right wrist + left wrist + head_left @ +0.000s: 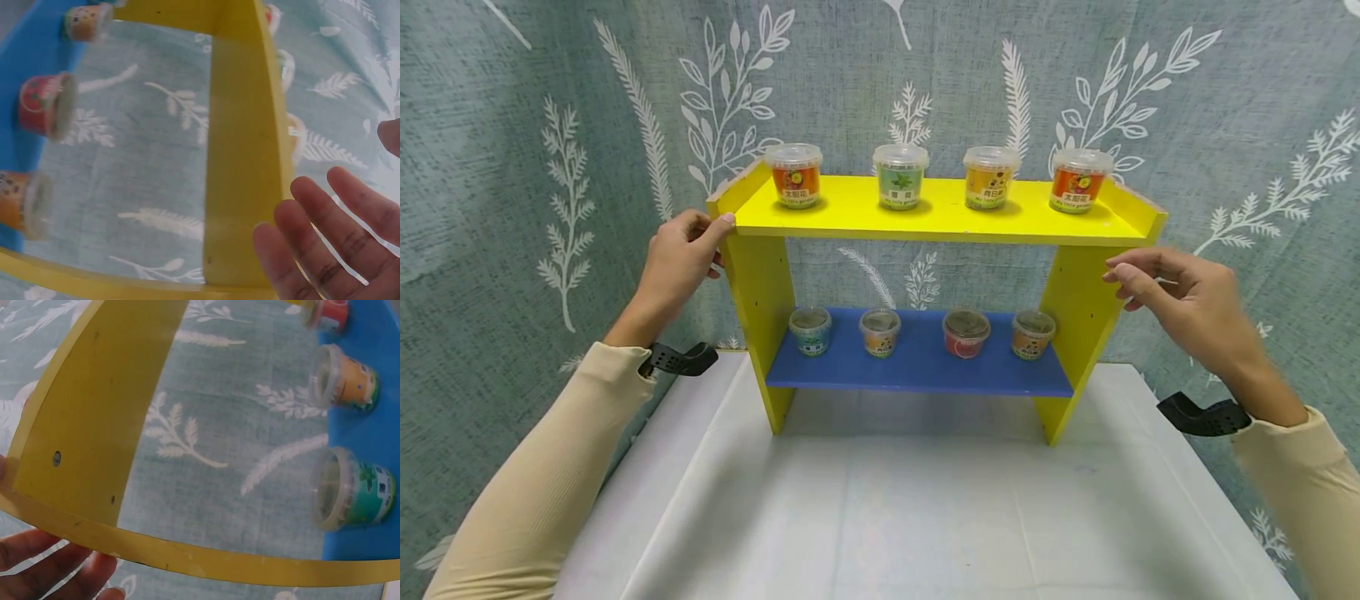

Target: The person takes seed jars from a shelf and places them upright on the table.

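Note:
A small yellow two-tier shelf with a blue lower board stands upright on the table. My left hand holds its upper left corner, the thumb at the front edge and the fingers along the outer side. Just off the upper right corner is my right hand, fingers loosely bent and nothing in them. The right wrist view shows those fingers spread near the yellow top board. Lidded plastic cups line both tiers, among them a green-labelled cup above and a red cup below.
White cloth covers the table in front of the shelf. Behind it hangs a grey-green curtain with white leaf prints. A black wrist strap sits on the left wrist, another strap on the right.

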Demonstrator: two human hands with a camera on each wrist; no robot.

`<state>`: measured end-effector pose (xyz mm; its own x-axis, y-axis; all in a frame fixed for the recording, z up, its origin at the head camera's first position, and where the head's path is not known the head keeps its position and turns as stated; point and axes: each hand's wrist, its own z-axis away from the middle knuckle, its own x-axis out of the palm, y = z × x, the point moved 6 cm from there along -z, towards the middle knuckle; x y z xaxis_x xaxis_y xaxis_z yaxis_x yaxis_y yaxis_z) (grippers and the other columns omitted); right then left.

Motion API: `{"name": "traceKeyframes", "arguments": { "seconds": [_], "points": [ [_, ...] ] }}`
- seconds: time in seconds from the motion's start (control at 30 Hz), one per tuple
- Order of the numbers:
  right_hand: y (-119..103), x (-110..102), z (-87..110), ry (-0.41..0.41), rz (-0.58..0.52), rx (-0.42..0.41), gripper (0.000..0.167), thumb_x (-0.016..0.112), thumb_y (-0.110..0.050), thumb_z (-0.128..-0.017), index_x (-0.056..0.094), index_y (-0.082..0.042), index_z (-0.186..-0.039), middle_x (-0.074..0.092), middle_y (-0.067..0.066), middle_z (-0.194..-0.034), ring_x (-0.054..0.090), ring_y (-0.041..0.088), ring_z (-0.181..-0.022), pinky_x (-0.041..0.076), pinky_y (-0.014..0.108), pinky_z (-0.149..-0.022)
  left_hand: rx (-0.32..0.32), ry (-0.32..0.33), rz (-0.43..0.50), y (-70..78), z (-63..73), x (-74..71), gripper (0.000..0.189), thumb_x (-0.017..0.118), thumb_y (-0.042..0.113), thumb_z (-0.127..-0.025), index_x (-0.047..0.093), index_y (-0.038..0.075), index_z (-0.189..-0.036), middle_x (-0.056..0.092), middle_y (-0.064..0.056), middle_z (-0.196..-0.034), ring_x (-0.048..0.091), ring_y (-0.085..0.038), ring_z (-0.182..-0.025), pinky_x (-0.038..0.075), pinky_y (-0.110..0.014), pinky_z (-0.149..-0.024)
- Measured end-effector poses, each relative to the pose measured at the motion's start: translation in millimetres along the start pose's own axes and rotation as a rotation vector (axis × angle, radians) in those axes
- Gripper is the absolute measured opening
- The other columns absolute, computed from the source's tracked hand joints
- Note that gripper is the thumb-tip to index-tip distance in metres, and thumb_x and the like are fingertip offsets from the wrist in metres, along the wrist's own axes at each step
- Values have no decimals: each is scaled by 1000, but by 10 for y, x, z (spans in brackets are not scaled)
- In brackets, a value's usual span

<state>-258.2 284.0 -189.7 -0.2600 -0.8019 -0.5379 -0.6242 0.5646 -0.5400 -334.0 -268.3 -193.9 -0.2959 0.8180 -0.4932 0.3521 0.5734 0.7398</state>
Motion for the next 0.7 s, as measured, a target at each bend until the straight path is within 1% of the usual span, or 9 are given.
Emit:
{"name": "traceKeyframes", "arguments": {
  "seconds": [0.17, 0.23, 0.33, 0.4, 0.5, 0.63, 0.7],
  "points": [
    [-72, -77, -180, 33, -4, -13, 22, 65, -11, -103, 69, 3, -119, 71, -5, -101, 68, 12, -82, 54, 11, -73, -5, -6, 2, 0, -3, -11, 57, 50, 57, -103, 56, 4, -120, 59, -11, -107, 60, -19, -80, 53, -19, -64],
    [-90, -103, -256, 50, 0, -14, 23, 66, -11, -102, 69, 4, -118, 71, -3, -99, 67, 13, -80, 54, 11, -72, -8, -7, 4, 1, -5, -15, 57, 50, 57, -103, 56, 4, -120, 59, -11, -107, 60, -18, -80, 53, -20, -64],
    [-101, -145, -367, 74, 22, 3, 25, 68, -16, -101, 71, 1, -120, 70, -5, -103, 66, 12, -79, 53, 9, -74, -13, -8, 8, 2, -7, -16, 57, 51, 58, -103, 56, 3, -120, 59, -11, -107, 60, -17, -80, 54, -21, -65],
    [-102, -175, -434, 87, 33, 25, 27, 69, -19, -101, 71, -1, -121, 69, -6, -107, 65, 10, -82, 51, 8, -76, -13, -8, 10, 3, -9, -15, 57, 51, 58, -103, 56, 3, -120, 59, -11, -107, 60, -17, -80, 54, -21, -65],
    [-102, -215, -527, 102, 65, 63, 31, 69, -24, -100, 71, -6, -125, 67, -10, -110, 66, 7, -86, 49, 7, -77, -15, -7, 8, 2, -5, -12, 58, 52, 59, -102, 56, 3, -120, 59, -11, -106, 61, -22, -82, 55, -22, -66],
    [-82, -249, -645, 112, 113, 122, 36, 69, -33, -100, 69, -12, -130, 64, -9, -114, 63, 5, -91, 46, 12, -76, -21, -12, 13, -4, -2, -5, 58, 52, 60, -102, 56, 4, -120, 59, -10, -107, 62, -28, -87, 56, -25, -68],
    [-55, -262, -711, 104, 130, 152, 40, 69, -37, -99, 67, -15, -133, 63, -5, -120, 61, 4, -94, 45, 13, -77, -22, -17, 19, -7, -3, -1, 58, 51, 59, -102, 56, 5, -121, 59, -10, -108, 62, -26, -86, 56, -25, -69]
  ]
}}
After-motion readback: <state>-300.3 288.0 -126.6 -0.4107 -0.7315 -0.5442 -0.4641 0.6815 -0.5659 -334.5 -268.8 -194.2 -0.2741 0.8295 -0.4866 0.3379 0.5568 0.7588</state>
